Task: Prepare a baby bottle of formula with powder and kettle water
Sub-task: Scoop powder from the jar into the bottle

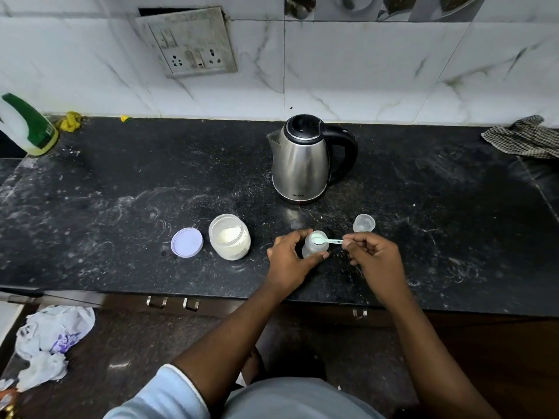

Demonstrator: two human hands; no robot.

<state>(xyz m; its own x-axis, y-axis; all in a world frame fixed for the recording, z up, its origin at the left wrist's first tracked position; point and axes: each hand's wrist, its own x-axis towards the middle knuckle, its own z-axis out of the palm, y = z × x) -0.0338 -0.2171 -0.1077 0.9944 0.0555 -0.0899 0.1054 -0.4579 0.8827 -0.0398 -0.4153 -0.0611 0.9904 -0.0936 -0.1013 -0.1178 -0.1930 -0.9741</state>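
You stand at a black counter [121, 182] with white dust and swirl marks on it. A shiny kettle [302, 158] sits near the back, its black handle to the right. Close to you sits an open jar [230, 237] with white powder inside. Its round lid [187, 242] lies flat just left of it. To the right stands a small bottle [313, 249], and a clear cap [364, 223] sits near it. A checked cloth [523, 137] lies at the far right. A green and white bottle [27, 125] stands at the far left, with a yellow rag [70, 120] beside it.
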